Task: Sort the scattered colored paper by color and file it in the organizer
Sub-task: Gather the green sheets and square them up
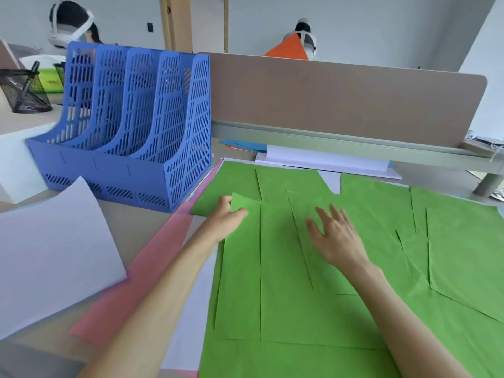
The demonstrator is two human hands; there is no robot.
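Observation:
Several green paper sheets [368,208] lie overlapping across the desk in front of me. My left hand [226,216] pinches the lifted top-left corner of one green sheet [242,268]. My right hand [332,233] hovers flat over the green sheets with fingers spread, holding nothing. A pink sheet [141,271] pokes out from under the green ones on the left. A white sheet [51,249] curls up at the near left. The blue organizer [131,159] with several slots stands at the back left; its slots look empty.
A brown desk divider [341,102] runs along the back. White, blue and orange sheets [324,159] lie stacked under it. A black mesh pen cup [21,91] stands far left. Two people with headsets sit beyond; one holds an orange sheet [289,49].

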